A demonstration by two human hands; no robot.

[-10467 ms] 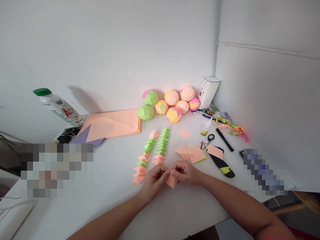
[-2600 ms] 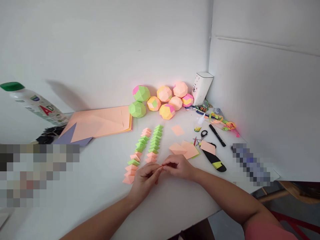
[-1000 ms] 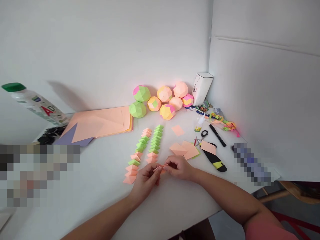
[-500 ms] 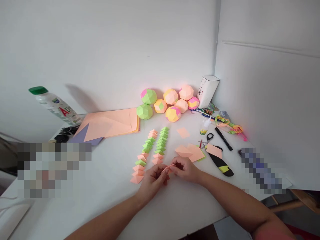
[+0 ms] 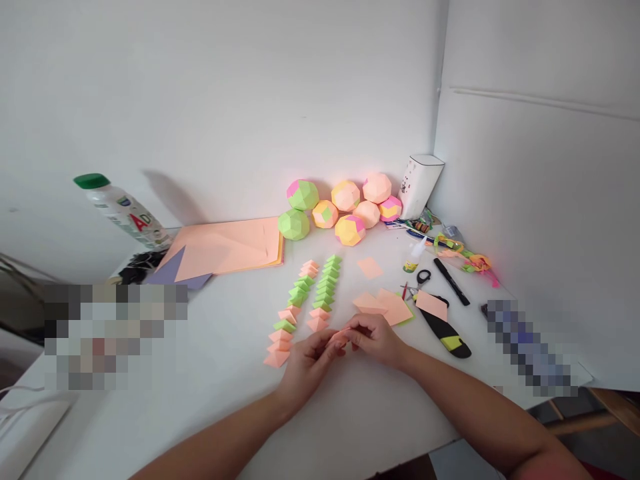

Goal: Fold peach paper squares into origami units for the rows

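Observation:
My left hand (image 5: 310,363) and my right hand (image 5: 375,339) meet over the white table (image 5: 210,387), fingers pinched together on a small folded peach paper piece (image 5: 341,335). Only a sliver of it shows between the fingertips. Just beyond the hands lie two rows of folded peach and green paper units (image 5: 307,297). A loose pile of peach squares (image 5: 385,305) sits right of the rows.
Several paper balls (image 5: 340,207) stand against the back wall beside a white box (image 5: 420,177). Peach sheets (image 5: 225,247) lie at the back left near a green-capped bottle (image 5: 117,210). Scissors (image 5: 417,280), a black marker (image 5: 451,280) and a cutter (image 5: 445,332) lie at right.
The peach piece was broader between my hands ten seconds ago; it is now folded to a thin strip pinched at the fingertips. The hands stay in the same spot; the view shifted slightly.

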